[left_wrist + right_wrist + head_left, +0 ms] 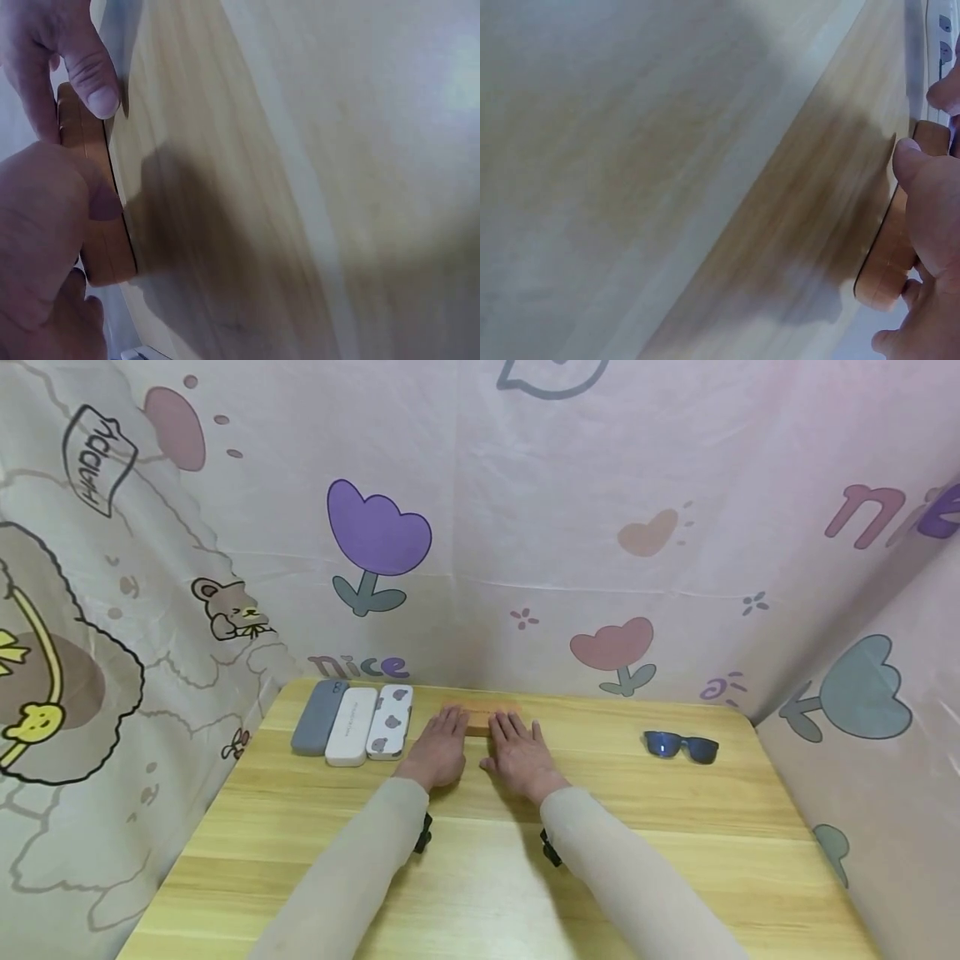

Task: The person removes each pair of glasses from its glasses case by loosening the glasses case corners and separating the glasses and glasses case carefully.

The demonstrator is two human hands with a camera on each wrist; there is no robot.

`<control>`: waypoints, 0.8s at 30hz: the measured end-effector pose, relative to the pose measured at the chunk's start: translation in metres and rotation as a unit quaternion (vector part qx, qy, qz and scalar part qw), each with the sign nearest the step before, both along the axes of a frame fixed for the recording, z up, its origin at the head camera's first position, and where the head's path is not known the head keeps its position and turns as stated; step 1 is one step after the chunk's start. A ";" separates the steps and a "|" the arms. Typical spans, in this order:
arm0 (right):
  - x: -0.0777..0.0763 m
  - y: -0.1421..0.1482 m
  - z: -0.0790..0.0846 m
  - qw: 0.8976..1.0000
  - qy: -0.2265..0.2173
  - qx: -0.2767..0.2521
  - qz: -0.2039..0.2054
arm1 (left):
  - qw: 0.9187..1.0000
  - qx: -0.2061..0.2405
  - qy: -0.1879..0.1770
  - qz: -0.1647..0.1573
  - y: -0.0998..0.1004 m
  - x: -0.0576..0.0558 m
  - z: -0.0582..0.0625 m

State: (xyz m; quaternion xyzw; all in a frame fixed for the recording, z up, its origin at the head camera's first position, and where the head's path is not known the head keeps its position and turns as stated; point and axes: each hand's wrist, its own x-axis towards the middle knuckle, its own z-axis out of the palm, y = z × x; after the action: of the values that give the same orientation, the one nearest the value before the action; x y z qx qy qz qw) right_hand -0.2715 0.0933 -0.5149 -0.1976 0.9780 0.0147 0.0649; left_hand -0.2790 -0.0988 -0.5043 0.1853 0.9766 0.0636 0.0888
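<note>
An orange-brown case (478,725), shaped like a glasses case, lies crosswise at the far middle of the table. My left hand (441,750) rests on its left part, fingers straight and pointing away from me. On its right part lies my right hand (521,756), fingers likewise extended over the top. Both hands partly cover the case. The left wrist view has my left thumb (103,202) at the case's front face. In the right wrist view, the right thumb (909,154) overlaps the front edge of the brown case (889,262).
Left of my hands lie three cases side by side: a grey one (318,718), a white one (351,727) and a white patterned one (391,722). Dark blue sunglasses (681,747) lie at the right. A printed curtain (480,527) borders the wooden table (487,877).
</note>
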 end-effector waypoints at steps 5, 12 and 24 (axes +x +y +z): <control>0.001 -0.001 -0.001 1.000 0.003 -0.005 -0.008 | 0.998 0.030 0.040 0.045 -0.016 0.002 -0.004; 0.002 -0.001 -0.001 1.000 -0.001 -0.021 -0.012 | 0.987 0.063 0.046 0.139 -0.046 0.004 -0.006; 0.002 0.000 -0.001 1.000 -0.008 -0.016 -0.011 | 0.985 0.032 0.014 0.168 -0.062 0.013 -0.012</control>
State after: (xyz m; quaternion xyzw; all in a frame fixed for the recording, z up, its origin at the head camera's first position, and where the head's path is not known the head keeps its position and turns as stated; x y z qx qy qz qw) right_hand -0.2694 0.0934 -0.5158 -0.1884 0.9796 -0.0030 0.0694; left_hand -0.2662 -0.1611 -0.5166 0.0221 0.9924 0.1065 0.0570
